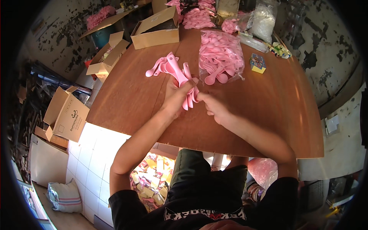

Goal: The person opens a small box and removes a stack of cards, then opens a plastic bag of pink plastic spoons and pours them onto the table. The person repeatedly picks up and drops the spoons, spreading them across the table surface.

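Observation:
My left hand point(177, 94) is wrapped round a bunch of pink plastic spoons point(177, 71), above the middle of the table. Their handles, some with a hole at the end, fan out past my fingers. Just beyond the bunch are more pink spoons point(153, 69); I cannot tell whether they lie on the table or belong to the handful. My right hand point(216, 107) is closed at the bunch's right side, with thumb and fingertips pinching a spoon there. Its other fingers are curled in. To the far right lies a clear bag of pink spoons and forks point(221, 53).
On the brown table point(260, 115) stand an open cardboard box point(157, 38) at the far left and a small blue-yellow box point(258, 63) at right. Pink heaps point(197, 17) and a bag of whitish material point(263, 19) lie behind. Below the near edge is a container of colourful packets point(153, 172).

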The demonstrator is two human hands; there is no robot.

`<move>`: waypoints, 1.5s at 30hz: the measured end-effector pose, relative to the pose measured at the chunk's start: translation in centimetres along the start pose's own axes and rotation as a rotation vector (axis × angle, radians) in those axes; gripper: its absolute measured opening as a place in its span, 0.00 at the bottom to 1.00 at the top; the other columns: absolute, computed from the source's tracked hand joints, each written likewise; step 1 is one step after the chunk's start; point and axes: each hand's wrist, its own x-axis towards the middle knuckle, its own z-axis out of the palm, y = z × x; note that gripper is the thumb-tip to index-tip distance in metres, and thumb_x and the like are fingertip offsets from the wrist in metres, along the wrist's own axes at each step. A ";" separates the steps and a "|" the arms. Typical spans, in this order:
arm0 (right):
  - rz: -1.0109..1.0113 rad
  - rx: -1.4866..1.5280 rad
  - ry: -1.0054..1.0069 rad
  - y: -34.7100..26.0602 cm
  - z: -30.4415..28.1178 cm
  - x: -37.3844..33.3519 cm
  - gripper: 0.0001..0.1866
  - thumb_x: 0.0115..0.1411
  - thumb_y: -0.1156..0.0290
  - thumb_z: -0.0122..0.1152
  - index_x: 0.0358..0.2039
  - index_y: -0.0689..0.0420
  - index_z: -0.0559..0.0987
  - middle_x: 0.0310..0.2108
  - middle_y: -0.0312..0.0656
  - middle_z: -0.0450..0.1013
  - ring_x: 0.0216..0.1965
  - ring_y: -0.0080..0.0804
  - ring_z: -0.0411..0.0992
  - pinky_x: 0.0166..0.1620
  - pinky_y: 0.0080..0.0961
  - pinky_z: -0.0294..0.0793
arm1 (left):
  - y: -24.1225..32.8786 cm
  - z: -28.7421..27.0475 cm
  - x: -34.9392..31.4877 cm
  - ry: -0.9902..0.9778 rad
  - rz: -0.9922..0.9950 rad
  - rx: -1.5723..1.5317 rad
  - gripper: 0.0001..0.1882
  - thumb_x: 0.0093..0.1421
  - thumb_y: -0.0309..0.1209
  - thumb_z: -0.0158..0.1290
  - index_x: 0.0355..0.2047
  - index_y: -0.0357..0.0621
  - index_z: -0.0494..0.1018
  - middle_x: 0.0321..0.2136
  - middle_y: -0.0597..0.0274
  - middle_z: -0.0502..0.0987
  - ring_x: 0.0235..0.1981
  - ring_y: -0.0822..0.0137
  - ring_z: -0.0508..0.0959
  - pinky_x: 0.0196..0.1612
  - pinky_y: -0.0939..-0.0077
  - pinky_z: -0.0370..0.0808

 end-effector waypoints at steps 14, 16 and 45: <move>-0.827 -0.824 0.223 -3.4 -9.2 4.0 0.08 0.59 0.71 0.61 0.34 0.60 0.84 0.28 0.47 0.81 0.27 0.38 0.80 0.34 0.33 0.77 | 4.2 -10.0 13.9 0.339 0.071 1.580 0.30 0.47 0.48 0.65 0.44 0.41 0.75 0.40 0.46 0.82 0.43 0.48 0.83 0.47 0.56 0.79; -0.858 -0.907 0.219 -3.6 -9.6 4.8 0.08 0.59 0.71 0.61 0.34 0.61 0.83 0.28 0.50 0.80 0.29 0.44 0.80 0.36 0.37 0.77 | 3.2 -10.2 14.3 0.319 0.042 1.608 0.27 0.48 0.46 0.64 0.44 0.42 0.75 0.39 0.47 0.82 0.44 0.49 0.83 0.46 0.56 0.79; -0.503 -1.553 0.426 -2.2 -6.7 9.7 0.34 0.58 0.54 0.65 0.62 0.51 0.68 0.44 0.47 0.79 0.52 0.47 0.75 0.60 0.67 0.55 | 2.6 -7.7 14.0 0.327 -0.285 1.841 0.47 0.52 0.63 0.53 0.66 0.49 0.62 0.64 0.49 0.62 0.68 0.48 0.58 0.66 0.47 0.53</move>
